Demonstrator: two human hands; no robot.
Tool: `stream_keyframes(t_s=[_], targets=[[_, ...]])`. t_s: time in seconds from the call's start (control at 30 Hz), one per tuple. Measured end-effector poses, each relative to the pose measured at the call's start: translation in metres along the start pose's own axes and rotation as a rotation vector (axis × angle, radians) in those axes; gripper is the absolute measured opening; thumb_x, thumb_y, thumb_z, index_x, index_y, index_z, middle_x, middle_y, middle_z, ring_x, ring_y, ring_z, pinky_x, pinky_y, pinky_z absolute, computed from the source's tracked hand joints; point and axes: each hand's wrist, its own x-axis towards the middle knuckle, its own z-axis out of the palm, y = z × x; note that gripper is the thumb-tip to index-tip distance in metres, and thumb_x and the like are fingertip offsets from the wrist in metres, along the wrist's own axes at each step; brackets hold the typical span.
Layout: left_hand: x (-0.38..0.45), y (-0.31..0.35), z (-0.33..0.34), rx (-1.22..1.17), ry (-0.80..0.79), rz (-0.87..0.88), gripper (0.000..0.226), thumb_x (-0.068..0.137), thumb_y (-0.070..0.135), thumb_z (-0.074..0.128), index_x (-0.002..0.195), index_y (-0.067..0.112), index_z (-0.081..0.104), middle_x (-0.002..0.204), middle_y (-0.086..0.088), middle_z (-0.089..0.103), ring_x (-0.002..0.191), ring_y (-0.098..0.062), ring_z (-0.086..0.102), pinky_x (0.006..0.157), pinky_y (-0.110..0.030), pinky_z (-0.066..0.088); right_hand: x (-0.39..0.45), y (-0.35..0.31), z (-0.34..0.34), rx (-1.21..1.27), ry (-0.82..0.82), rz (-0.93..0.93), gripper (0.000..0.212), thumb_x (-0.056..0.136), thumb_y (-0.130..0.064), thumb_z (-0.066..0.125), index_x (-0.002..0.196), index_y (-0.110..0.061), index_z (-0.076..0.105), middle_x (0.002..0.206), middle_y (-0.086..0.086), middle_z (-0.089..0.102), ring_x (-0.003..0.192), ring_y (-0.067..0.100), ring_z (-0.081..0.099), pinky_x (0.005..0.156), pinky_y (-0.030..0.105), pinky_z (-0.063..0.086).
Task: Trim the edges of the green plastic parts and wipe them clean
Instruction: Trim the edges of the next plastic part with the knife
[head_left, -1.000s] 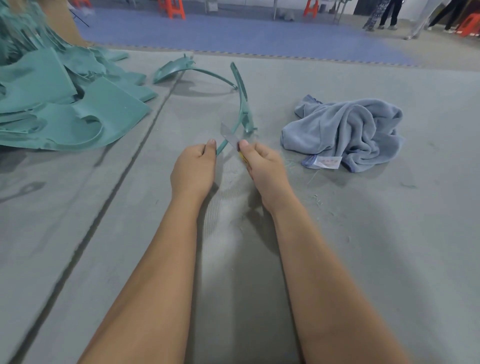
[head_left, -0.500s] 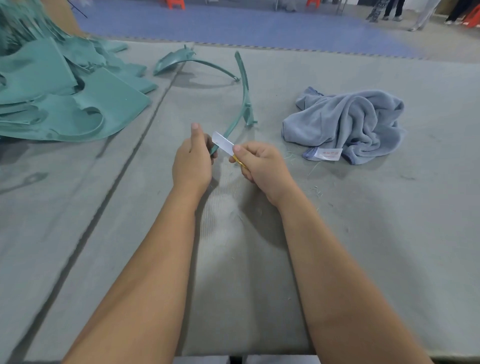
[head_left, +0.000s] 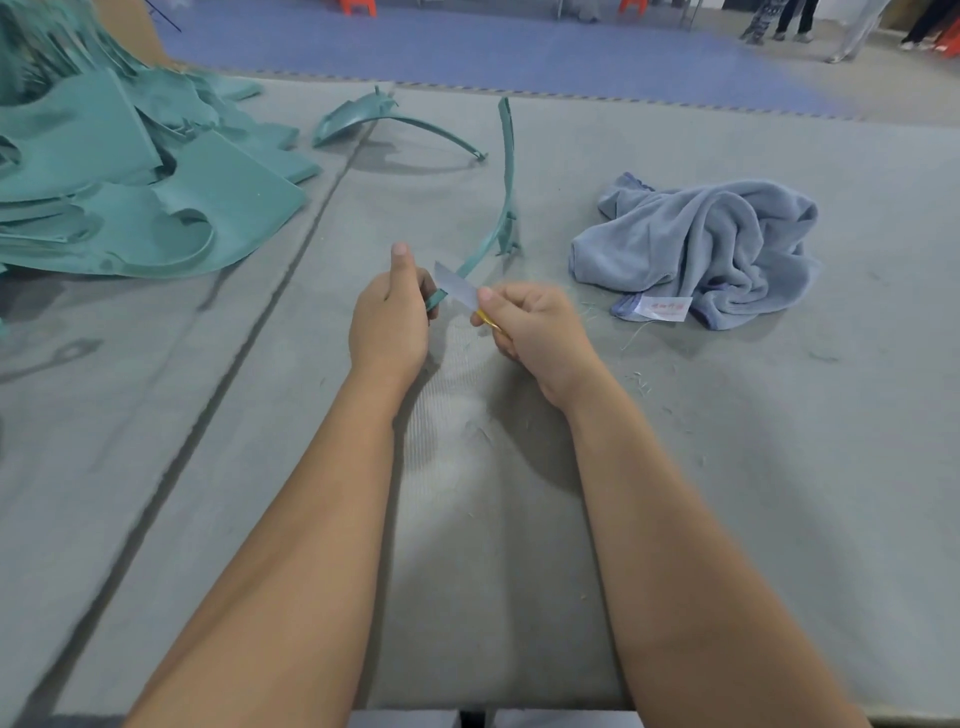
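Note:
A long curved green plastic strip (head_left: 506, 176) arcs away from me over the grey felt table. My left hand (head_left: 389, 317) grips its near end, thumb raised. My right hand (head_left: 535, 325) holds a small knife with a yellow handle, and its pale blade (head_left: 456, 285) lies against the strip right beside my left hand. A second curved green part (head_left: 363, 117) lies farther back. A crumpled blue-grey cloth (head_left: 701, 244) sits to the right of my hands.
A big pile of flat green plastic parts (head_left: 119, 182) fills the table's left side. Thin green shavings (head_left: 641, 384) are scattered near my right wrist. A seam (head_left: 249, 332) runs diagonally across the felt. People's legs (head_left: 779, 21) stand far back on the floor.
Both hands have drawn back toward me with the strip's end. The blade has slid from the strip's far section down to just beside my left hand.

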Motion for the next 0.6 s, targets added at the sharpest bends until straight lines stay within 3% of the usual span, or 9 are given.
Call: stream_keyframes(t_s=[0.17, 0.27, 0.43, 0.5, 0.6], targets=[[0.001, 0.003, -0.003, 0.025, -0.021, -0.011, 0.064, 0.104, 0.044, 0.015, 0.055, 0.014, 0.043, 0.051, 0.002, 0.038, 0.052, -0.015, 0.036, 0.055, -0.033, 0.027, 0.006, 0.000, -0.005, 0.252, 0.164, 0.024, 0.035, 0.102, -0.019, 0.048, 0.070, -0.010, 0.056, 0.042, -0.008, 0.030, 0.038, 0.005, 0.024, 0.039, 0.016, 0.019], [0.000, 0.004, -0.005, 0.033, -0.041, -0.015, 0.064, 0.104, 0.043, 0.016, 0.054, 0.014, 0.043, 0.049, 0.002, 0.036, 0.050, -0.014, 0.035, 0.056, -0.034, 0.027, 0.007, 0.001, -0.009, 0.356, 0.176, 0.016, 0.034, 0.103, -0.019, 0.047, 0.072, -0.009, 0.055, 0.043, -0.007, 0.029, 0.038, 0.006, 0.022, 0.040, 0.018, 0.018], [-0.002, 0.005, -0.007, 0.006, -0.072, -0.003, 0.063, 0.104, 0.043, 0.017, 0.056, 0.011, 0.043, 0.042, 0.004, 0.033, 0.041, -0.007, 0.029, 0.052, -0.031, 0.025, 0.002, 0.003, -0.004, 0.125, 0.003, -0.054, 0.033, 0.101, -0.017, 0.050, 0.070, -0.010, 0.059, 0.042, -0.008, 0.033, 0.038, 0.004, 0.026, 0.041, 0.015, 0.024], [-0.002, 0.006, -0.008, 0.008, -0.075, 0.000, 0.062, 0.104, 0.043, 0.018, 0.058, 0.010, 0.044, 0.040, 0.005, 0.032, 0.040, -0.007, 0.029, 0.045, -0.024, 0.023, 0.004, 0.002, -0.003, 0.151, 0.064, -0.051, 0.034, 0.102, -0.016, 0.049, 0.069, -0.010, 0.057, 0.042, -0.009, 0.033, 0.039, 0.004, 0.025, 0.040, 0.015, 0.023], [-0.002, 0.004, -0.011, 0.004, -0.083, -0.005, 0.059, 0.104, 0.043, 0.019, 0.059, 0.012, 0.041, 0.041, 0.007, 0.031, 0.040, -0.005, 0.028, 0.040, -0.020, 0.022, 0.008, 0.001, -0.009, 0.413, 0.241, 0.013, 0.034, 0.104, -0.018, 0.046, 0.071, -0.010, 0.052, 0.043, -0.009, 0.029, 0.038, 0.004, 0.022, 0.038, 0.017, 0.018]])
